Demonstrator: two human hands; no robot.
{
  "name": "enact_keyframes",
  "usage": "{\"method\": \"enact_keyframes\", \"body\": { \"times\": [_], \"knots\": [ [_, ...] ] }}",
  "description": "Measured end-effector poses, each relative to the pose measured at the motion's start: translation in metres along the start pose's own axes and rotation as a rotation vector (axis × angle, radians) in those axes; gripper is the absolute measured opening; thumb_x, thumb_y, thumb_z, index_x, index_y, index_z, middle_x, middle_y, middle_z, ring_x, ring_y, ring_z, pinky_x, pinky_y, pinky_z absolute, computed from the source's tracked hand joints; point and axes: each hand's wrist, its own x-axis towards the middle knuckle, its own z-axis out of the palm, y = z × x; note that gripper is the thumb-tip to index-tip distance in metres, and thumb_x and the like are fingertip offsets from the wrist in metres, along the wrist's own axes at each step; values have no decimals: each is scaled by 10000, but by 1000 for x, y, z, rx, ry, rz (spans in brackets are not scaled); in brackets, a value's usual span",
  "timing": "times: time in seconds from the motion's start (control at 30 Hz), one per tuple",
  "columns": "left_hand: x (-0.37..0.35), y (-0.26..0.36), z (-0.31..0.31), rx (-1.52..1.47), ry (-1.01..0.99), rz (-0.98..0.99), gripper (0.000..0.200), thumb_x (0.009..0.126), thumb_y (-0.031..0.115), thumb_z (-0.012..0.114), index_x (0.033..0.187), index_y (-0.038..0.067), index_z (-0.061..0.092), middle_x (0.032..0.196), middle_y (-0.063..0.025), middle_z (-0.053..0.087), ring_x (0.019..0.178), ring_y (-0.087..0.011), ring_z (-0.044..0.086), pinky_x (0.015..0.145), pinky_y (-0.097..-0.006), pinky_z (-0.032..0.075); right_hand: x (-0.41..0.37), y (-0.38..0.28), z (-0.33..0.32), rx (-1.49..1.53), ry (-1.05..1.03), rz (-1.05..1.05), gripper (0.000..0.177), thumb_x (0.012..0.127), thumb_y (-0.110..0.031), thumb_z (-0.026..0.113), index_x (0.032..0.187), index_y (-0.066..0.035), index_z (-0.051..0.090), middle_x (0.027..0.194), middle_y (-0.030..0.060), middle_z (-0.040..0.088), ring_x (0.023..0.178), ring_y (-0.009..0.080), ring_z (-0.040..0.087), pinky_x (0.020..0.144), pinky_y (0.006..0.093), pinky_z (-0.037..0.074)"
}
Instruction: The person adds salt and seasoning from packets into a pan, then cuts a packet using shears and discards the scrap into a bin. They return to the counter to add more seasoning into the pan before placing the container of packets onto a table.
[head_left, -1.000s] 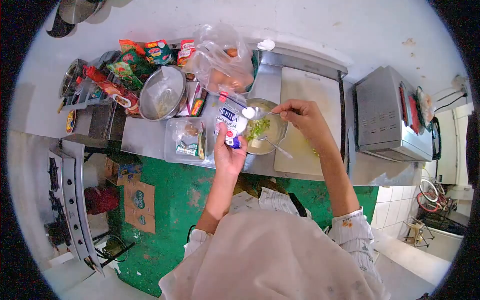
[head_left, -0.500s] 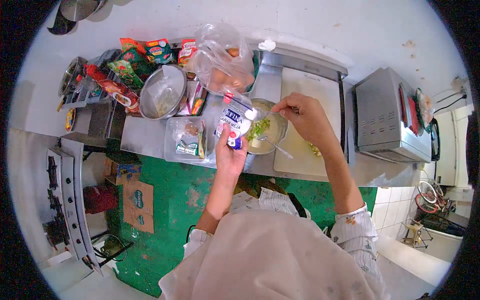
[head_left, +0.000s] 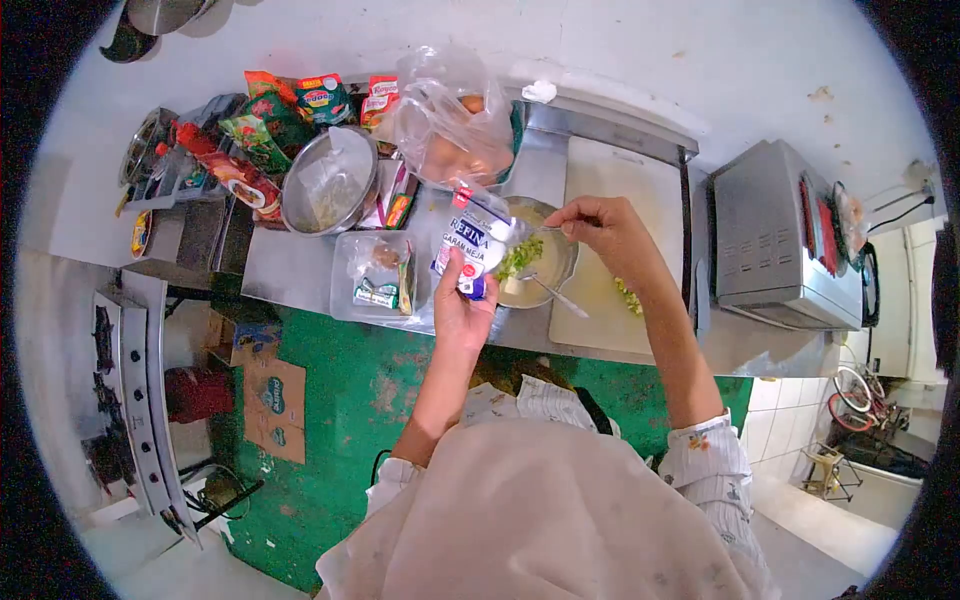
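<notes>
My left hand is wrapped round a white and blue packet of table salt, held upright at the left side of a mixing bowl. Pale batter and chopped green onion lie in the bowl. A spoon rests in it, its handle sticking out over the front right rim. Above the bowl's right edge, my right hand has its thumb and fingertips pinched together. Whatever is between those fingertips is too small to make out.
A white cutting board with chopped green bits adjoins the bowl. Leftward are a plastic container, a metal bowl and a bag of eggs. A silver oven stands right; a stove stands lower left.
Both hands stay in almost the same places, the salt packet still in the left one. My right hand's pinched fingers have shifted very slightly; the whole view has moved a little.
</notes>
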Motion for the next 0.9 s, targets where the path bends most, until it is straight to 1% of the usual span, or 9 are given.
{"method": "enact_keyframes", "body": {
  "times": [0.13,0.2,0.33,0.4,0.47,0.73,0.8,0.83,0.9],
  "knots": [
    [2,0,0,-16,12,6,210,815,222,672,989,136,595,944,13,642,793,-108,610,598,-246,525,-6,2,2,95,19,106,158,774,-43,586,897,-22,682,810,56,661,763,132,582,720,282,461],
    [3,0,0,-23,26,3,207,812,221,675,984,136,596,940,13,642,786,-109,609,594,-247,526,-9,3,3,207,33,157,166,792,-65,580,913,-14,681,839,38,664,783,118,576,737,270,455],
    [2,2,2,-23,26,20,206,807,219,679,976,135,597,927,15,643,779,-113,609,585,-243,522,-13,8,4,277,17,167,173,801,-74,578,931,-20,679,851,28,663,800,106,570,756,261,451],
    [2,3,0,-30,40,29,208,806,219,681,977,134,597,924,15,643,777,-115,611,584,-242,521,-13,16,6,264,59,122,166,790,-50,582,922,-45,683,669,-50,541,540,26,353,481,189,267],
    [3,5,-3,-11,64,87,217,806,226,680,980,128,596,924,11,645,772,-116,614,585,-244,523,-15,18,6,254,66,116,165,792,-51,582,923,-44,683,667,-50,539,540,28,354,480,190,268],
    [3,13,-7,-36,30,105,214,835,246,644,1005,128,591,944,-6,648,778,-125,620,584,-257,532,-17,19,7,227,71,151,153,801,-55,579,914,-33,679,668,-44,530,555,35,371,488,194,279],
    [4,15,-9,-32,28,112,223,824,235,658,1006,125,589,944,3,647,801,-113,618,596,-247,527,-16,19,5,209,103,96,145,810,-63,579,914,-22,672,688,-21,565,586,51,417,533,217,348],
    [3,16,-9,-35,29,112,223,824,235,658,1006,125,589,944,3,647,801,-113,618,596,-247,527,-16,22,4,207,101,98,145,810,-63,579,914,-22,672,688,-21,565,586,51,417,533,217,348],
    [1,21,-10,-32,27,139,216,829,230,653,1008,129,589,947,9,647,815,-109,615,604,-251,527,-12,38,6,108,175,52,171,768,-31,577,909,-42,672,877,67,652,822,176,600,775,305,465]
  ]
}}
